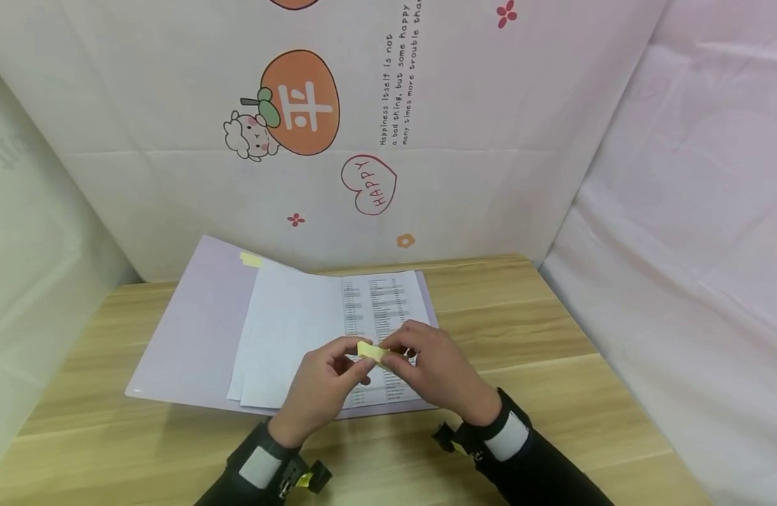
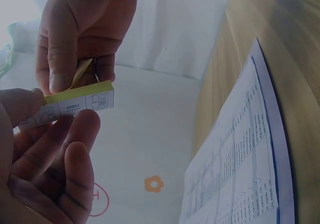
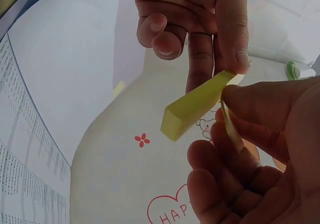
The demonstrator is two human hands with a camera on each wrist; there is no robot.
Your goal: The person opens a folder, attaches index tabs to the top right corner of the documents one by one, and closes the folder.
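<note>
Up above the open folder, the yellow pad! The left hand pinches 1 end between thumb and fingers; just beside, the right hand pinches a strip standing out from the pad.

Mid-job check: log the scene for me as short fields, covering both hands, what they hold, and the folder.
Left hand: pinches the pad
Right hand: pinches a strip standing away from the pad
Strip fully detached: cannot tell
Pad: yellow, "deli" printed on one white side, held above the folder
Folder: lilac, lying open on the table
Left-side page: blank, yellow tab at its top left
Right-side page: printed columns
</note>
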